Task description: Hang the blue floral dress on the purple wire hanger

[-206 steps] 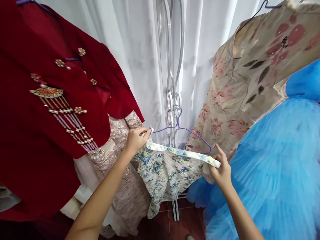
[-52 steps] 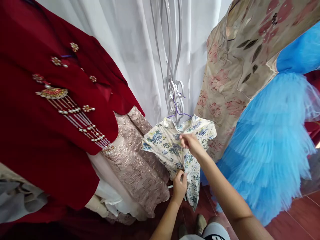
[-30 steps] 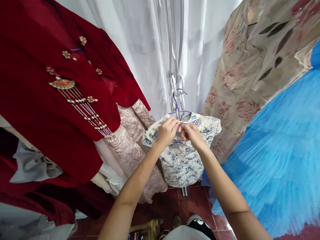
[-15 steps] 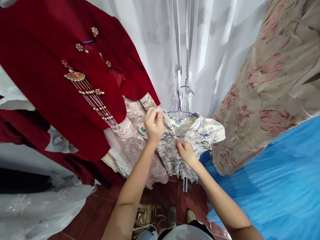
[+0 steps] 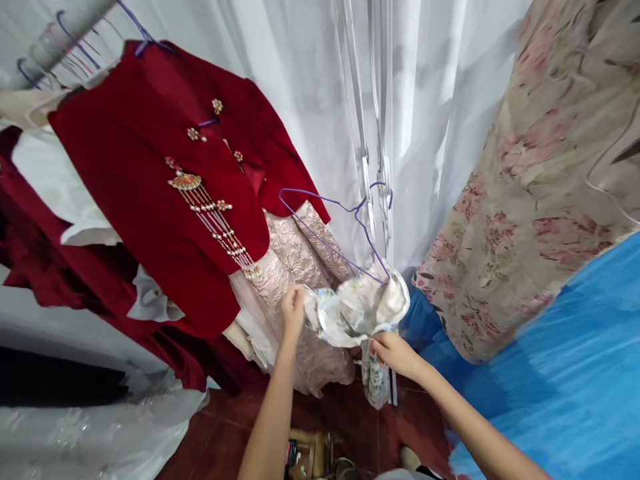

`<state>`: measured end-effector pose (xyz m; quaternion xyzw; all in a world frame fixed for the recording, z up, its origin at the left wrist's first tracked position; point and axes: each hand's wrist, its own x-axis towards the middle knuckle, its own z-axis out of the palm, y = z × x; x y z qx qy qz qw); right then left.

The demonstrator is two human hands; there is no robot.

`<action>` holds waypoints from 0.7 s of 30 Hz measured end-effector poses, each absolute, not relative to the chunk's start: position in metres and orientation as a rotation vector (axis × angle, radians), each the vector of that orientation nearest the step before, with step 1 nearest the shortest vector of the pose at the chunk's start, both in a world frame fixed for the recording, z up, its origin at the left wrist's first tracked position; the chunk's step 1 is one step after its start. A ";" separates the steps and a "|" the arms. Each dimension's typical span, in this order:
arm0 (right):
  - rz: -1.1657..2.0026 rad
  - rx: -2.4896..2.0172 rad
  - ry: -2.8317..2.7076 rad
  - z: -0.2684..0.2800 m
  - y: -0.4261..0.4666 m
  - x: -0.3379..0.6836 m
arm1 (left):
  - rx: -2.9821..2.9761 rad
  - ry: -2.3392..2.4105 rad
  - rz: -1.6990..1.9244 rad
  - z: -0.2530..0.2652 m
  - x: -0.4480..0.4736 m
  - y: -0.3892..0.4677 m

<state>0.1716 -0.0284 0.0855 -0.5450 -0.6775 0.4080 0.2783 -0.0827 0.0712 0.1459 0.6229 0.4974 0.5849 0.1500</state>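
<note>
A small white blouse with a blue floral print (image 5: 345, 310) is stretched between my two hands, its neck opening facing up. My left hand (image 5: 293, 307) is closed on the blouse's left edge. On the lower front, my right hand (image 5: 393, 352) pinches the cloth, and a sleeve or lower part droops beneath it. The purple wire hanger (image 5: 330, 227) hangs tilted from a hook on the white metal stand (image 5: 370, 173). Its left arm is bare, out of the blouse, while its right end still touches the cloth inside the neckline.
At left, a dark red velvet jacket (image 5: 165, 160) with beaded ornaments hangs over a pale pink brocade skirt (image 5: 295, 253). A floral beige dress (image 5: 530, 220) and bright blue tulle (image 5: 560, 373) fill the right. A wooden stool (image 5: 307, 453) stands on the red tiled floor (image 5: 225, 427).
The blouse's left side has come off the hanger, which now tilts with that arm bare. Both hands have moved lower with the cloth, and the view has shifted so more of the rail shows.
</note>
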 end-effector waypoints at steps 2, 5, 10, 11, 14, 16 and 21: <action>1.034 -1.415 -1.705 0.081 -0.029 0.171 | 1.859 1.285 1.447 0.131 -0.056 0.047; 1.160 -1.259 -1.490 0.087 -0.031 0.172 | 2.023 1.002 0.928 0.129 -0.019 0.021; 1.776 -0.955 -1.356 0.103 -0.044 0.178 | 1.969 0.765 0.574 0.143 0.010 0.010; 1.781 -0.911 -1.393 0.107 -0.050 0.180 | 1.899 0.721 0.550 0.143 0.010 0.011; 1.683 -0.898 -1.475 0.123 -0.070 0.192 | 1.649 0.516 0.345 0.130 0.003 0.013; 1.571 -0.951 -1.427 0.137 -0.081 0.208 | 1.553 0.413 0.189 0.115 -0.004 0.016; 0.979 -1.168 -1.200 0.163 -0.070 0.267 | 1.761 0.758 0.232 0.087 -0.028 0.038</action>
